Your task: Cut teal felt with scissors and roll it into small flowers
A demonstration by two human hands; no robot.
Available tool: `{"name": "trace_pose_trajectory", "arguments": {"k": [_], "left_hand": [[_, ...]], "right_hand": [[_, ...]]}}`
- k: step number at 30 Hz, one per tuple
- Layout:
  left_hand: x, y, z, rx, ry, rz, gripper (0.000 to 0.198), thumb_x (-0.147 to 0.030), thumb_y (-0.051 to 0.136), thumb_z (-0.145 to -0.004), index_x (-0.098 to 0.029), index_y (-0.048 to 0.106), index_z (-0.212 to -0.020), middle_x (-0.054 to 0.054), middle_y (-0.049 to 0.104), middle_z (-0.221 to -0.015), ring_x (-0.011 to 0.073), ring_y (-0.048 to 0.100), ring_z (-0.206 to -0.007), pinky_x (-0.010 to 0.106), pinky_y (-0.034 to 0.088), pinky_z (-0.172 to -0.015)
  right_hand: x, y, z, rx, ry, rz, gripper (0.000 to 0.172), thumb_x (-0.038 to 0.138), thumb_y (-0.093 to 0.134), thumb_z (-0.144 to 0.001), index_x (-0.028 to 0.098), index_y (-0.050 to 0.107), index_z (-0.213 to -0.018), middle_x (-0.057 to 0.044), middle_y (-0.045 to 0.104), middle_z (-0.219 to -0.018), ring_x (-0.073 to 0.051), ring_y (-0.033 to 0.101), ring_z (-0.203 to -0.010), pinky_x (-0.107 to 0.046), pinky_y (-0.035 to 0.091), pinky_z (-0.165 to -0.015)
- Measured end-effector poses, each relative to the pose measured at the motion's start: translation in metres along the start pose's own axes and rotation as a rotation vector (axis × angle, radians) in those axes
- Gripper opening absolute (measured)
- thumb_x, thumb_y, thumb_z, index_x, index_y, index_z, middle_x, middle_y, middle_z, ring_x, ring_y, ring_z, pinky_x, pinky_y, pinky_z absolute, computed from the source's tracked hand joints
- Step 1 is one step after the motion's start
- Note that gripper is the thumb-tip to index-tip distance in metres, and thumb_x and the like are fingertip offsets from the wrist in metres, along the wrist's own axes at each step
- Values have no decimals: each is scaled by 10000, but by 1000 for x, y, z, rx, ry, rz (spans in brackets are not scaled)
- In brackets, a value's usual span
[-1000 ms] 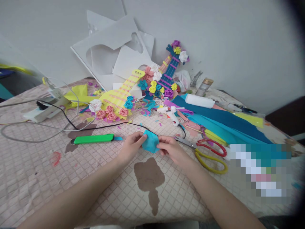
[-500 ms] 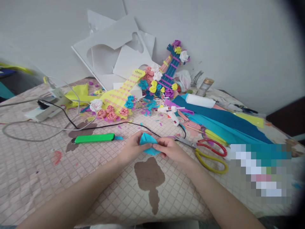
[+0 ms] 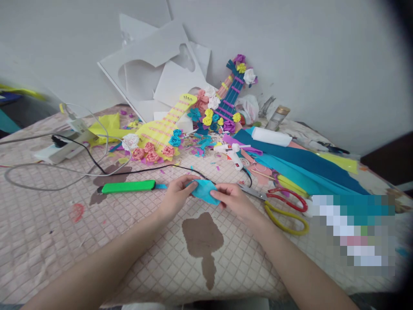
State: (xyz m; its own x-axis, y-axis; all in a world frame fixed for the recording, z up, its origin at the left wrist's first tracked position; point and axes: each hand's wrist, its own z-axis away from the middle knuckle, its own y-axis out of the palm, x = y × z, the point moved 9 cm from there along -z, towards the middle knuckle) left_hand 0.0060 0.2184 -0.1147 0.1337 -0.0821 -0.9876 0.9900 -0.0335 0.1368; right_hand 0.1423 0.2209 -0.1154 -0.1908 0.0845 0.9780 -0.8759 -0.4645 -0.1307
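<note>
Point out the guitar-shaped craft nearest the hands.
The yellow guitar-shaped craft with pink flowers in front; the dark-blue guitar-shaped craft and pink guitar neck stand farther back.

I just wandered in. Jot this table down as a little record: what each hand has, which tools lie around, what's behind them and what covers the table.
left hand: pinches one end of the light-blue piece
right hand: pinches its other end
tools: green-handled tool to the left, scissors to the right, white glue gun beyond the hands
behind: yellow guitar shape with flowers, dark-blue guitar shape, white board with a cut-out
table cover: diamond-patterned cloth, with brown patches
</note>
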Motion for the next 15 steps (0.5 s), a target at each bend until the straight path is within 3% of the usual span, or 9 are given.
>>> {"name": "trace_pose_trajectory", "arguments": {"k": [3,7,10,15], "left_hand": [[-6,6,3,55,8,-27,292,-298,638,-705,-125,611,-939,19,643,-717,116,564,-621,228,449,-586],[-9,14,9,126,18,-167,319,-299,616,-736,-129,597,-1004,5,653,-657,102,541,-551,209,415,-536],[-9,14,9,114,48,-257,295,-307,597,-753,-138,606,-994,2,650,-642,104,533,-530,203,392,-504],[-12,13,7,106,124,-321,186,-314,593,-755,-141,638,-803,18,655,-719,116,564,-612,202,409,-542]], "right_hand": [[12,-13,1,-159,-135,105,165,291,616,-733,177,617,-851,-11,611,-758,-125,551,-664,-246,417,-588],[33,-11,8,-219,-363,374,427,191,642,-713,226,563,-1131,-43,639,-955,-173,569,-856,-307,438,-758],[42,-2,13,-185,-478,471,386,191,638,-739,242,587,-1118,-48,647,-972,-185,570,-891,-333,438,-807],[52,6,18,-170,-613,526,244,192,600,-787,242,663,-1018,-44,682,-917,-191,578,-868,-353,446,-799]]}}
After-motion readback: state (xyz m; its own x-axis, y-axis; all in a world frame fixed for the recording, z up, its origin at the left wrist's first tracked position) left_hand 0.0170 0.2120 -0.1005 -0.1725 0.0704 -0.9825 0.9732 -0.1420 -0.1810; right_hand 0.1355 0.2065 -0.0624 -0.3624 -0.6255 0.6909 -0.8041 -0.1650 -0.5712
